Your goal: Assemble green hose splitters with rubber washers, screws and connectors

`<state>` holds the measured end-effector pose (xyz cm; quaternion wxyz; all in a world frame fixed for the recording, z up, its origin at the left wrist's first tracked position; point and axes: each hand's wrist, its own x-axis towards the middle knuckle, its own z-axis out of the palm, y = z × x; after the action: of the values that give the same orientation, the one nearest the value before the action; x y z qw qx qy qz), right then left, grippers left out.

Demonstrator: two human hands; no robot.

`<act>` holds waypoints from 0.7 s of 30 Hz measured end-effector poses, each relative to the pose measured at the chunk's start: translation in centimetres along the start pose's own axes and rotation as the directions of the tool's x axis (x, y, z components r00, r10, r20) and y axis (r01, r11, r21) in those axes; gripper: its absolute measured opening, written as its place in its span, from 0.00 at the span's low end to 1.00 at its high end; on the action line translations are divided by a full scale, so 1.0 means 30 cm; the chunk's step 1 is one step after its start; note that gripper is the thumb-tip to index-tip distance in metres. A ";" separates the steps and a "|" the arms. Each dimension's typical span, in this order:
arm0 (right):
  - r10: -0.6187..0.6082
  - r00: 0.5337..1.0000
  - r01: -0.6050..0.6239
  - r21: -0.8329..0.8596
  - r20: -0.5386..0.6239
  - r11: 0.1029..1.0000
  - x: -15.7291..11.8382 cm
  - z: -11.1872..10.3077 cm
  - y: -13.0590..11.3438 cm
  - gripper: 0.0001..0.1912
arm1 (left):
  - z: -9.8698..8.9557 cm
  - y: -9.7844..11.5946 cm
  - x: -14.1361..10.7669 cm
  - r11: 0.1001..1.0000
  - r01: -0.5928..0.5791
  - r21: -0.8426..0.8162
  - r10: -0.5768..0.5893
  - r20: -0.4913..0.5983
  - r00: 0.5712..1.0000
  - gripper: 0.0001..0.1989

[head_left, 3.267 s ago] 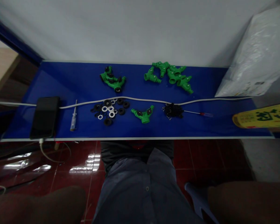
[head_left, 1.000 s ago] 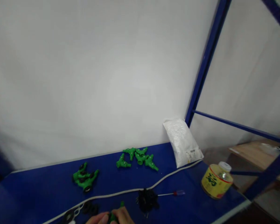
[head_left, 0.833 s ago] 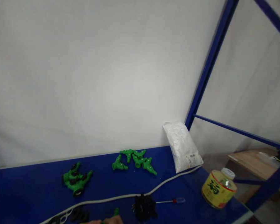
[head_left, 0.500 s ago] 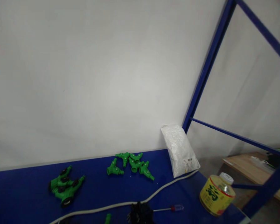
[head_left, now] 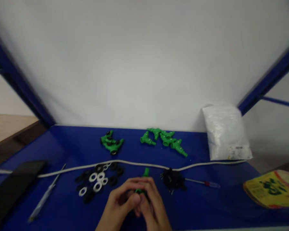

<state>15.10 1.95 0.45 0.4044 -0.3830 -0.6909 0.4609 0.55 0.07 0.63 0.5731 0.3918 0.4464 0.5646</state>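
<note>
My left hand [head_left: 120, 200] and my right hand [head_left: 154, 202] meet low in the middle of the view, their fingers curled together round a green plastic hose connector [head_left: 146, 172]. One green end pokes out beyond the fingertips, and a round green rim shows between the thumbs; the fingers cover the remainder. To the left of my hands lie loose white rings [head_left: 97, 186] and black rings [head_left: 113, 180]. On the right is a tangled heap of small black parts [head_left: 172, 179], with a screwdriver [head_left: 210, 184] beside it.
Several green Y-shaped connectors [head_left: 167, 140] lie near the wall; others with black parts [head_left: 113, 148] sit left of them. A white cable [head_left: 135, 163] crosses the blue table. Also here are a white package [head_left: 227, 134], a yellow-labelled jar [head_left: 272, 189], a pen-like tool [head_left: 44, 200] and a dark flat object [head_left: 16, 189].
The camera has swung left and down. Both hands, the rings and the table's left side have come into view; the table things now appear farther right.
</note>
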 end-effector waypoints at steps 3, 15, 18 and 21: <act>0.016 0.998 -0.021 0.072 0.063 0.997 -0.003 0.001 0.022 0.17 | -0.005 -0.006 -0.010 0.994 0.000 -0.106 0.002 0.020 1.000 0.18; 0.037 0.998 -0.041 0.087 0.047 0.995 -0.005 -0.013 0.002 0.17 | 0.019 0.032 -0.027 0.960 0.133 -0.245 -0.133 0.017 0.991 0.16; 0.057 0.996 -0.062 0.088 0.067 0.994 -0.008 -0.011 0.003 0.18 | 0.014 0.028 -0.029 0.952 0.128 -0.278 -0.127 0.023 0.992 0.14; 0.069 0.994 -0.075 0.071 0.084 0.995 -0.011 -0.008 0.001 0.18 | 0.010 0.016 -0.031 0.950 0.105 -0.293 -0.097 0.041 0.994 0.13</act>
<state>15.44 1.75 0.41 0.3728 -0.3735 -0.6750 0.5156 0.72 -0.82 1.24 0.6590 0.2860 0.3693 0.5895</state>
